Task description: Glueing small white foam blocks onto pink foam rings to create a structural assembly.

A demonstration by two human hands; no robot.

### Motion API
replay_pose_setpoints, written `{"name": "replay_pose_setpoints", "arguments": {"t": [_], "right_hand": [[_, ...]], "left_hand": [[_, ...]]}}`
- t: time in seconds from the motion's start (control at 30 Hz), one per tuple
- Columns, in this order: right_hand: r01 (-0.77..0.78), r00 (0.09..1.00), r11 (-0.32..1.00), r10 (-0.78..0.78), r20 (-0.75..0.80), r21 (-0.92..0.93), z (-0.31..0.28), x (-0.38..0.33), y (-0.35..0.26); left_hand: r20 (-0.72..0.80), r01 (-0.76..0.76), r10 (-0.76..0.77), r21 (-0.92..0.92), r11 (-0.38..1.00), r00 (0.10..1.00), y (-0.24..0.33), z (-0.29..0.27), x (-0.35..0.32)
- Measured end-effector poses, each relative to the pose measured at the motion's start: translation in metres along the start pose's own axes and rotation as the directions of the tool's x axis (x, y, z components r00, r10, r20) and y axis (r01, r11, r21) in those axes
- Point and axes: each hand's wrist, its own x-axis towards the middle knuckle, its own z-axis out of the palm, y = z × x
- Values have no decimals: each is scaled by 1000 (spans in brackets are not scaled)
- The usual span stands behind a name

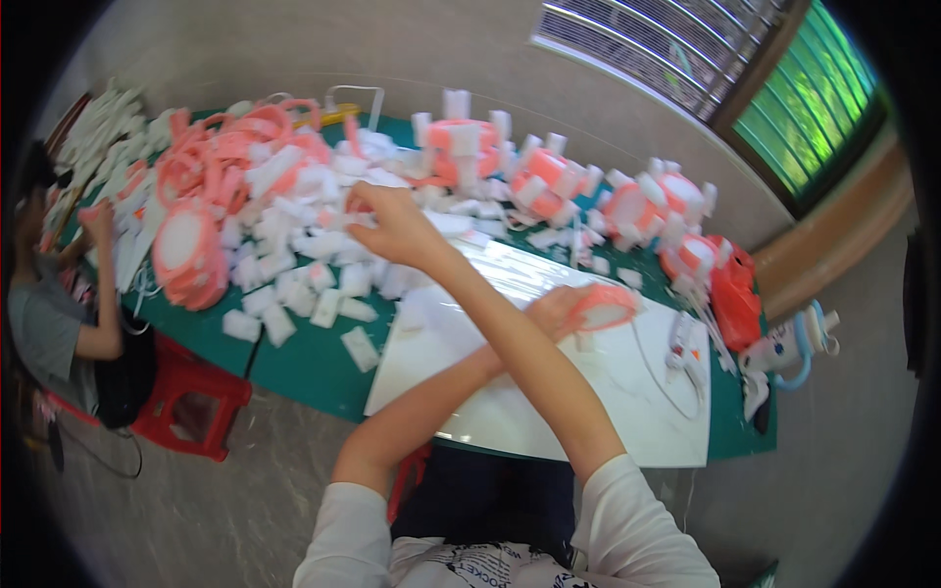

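Note:
My forearms cross, the right over the left. My left hand (557, 312), out to the right, is closed on a pink foam ring (605, 308) with a pale middle, above a glossy white board (549, 416). Reaching to the far left, my right hand (397, 223) hovers at the edge of a heap of white foam blocks (294, 286). Its fingers are curved, with a gap between thumb and forefinger, and I see nothing held in them. Slight blur softens the fingertips.
Pink foam rings (211, 167) are piled at the back left. Pink rings ringed with white blocks (461, 147) stand along the back. At right are a red bag (735, 294), a power strip (678, 338) and a bottle (789, 345). Another person (64, 304) sits at left.

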Motion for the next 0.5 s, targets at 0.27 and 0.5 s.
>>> {"name": "replay_pose_setpoints", "arguments": {"t": [0.27,0.5], "right_hand": [[-5,987,982,36,-159,190,-91,-82,-112],[-295,868,921,146,-475,-255,-200,-174,-118]], "left_hand": [[46,136,-136,14,991,990,17,-7,4],[57,117,-117,3,993,991,31,-14,8]]}}
